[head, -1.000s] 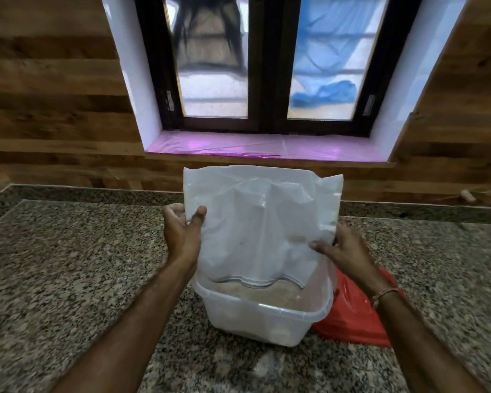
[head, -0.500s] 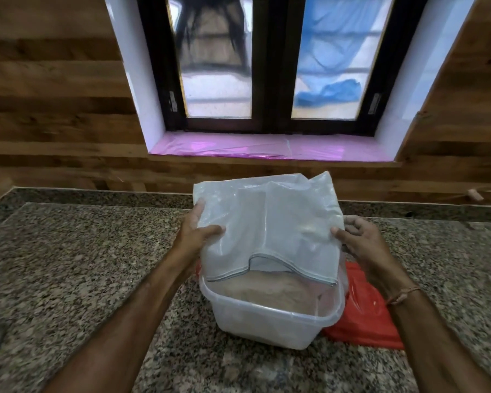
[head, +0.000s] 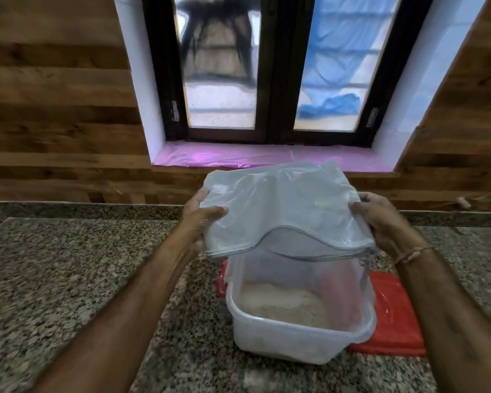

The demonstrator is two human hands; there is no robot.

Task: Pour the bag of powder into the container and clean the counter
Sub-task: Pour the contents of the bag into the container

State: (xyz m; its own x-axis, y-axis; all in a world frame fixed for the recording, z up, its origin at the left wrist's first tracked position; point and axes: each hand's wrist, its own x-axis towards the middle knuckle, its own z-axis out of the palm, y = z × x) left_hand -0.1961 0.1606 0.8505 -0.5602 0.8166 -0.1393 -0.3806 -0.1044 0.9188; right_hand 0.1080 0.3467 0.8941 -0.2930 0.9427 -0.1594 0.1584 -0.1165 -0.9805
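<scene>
Nearest: two bare forearms reach in over the speckled granite counter [head: 68, 273]. A clear plastic container [head: 295, 340] sits on the counter, open-topped, with a low heap of pale powder [head: 281, 300] on its floor, piled more to the left side. A red lid [head: 394, 316] lies flat on the counter, just behind and right of the container, partly hidden by it.

Above the container: a translucent zip bag [head: 284, 211], held mouth-down, zip edge gaping open over the container's back rim. Bag looks close to empty; can't tell if powder is falling. Left hand [head: 199, 219] pinches the bag's left edge, thumb in front, fingers behind. Right hand [head: 386, 222] clamps the right edge the same way; a thin thread band [head: 413, 254] sits on that wrist.

Farther back: wood-panel wall [head: 54, 109], a pink-lined window sill [head: 267, 156], a dark-framed window [head: 272, 66] with frosted panes.
</scene>
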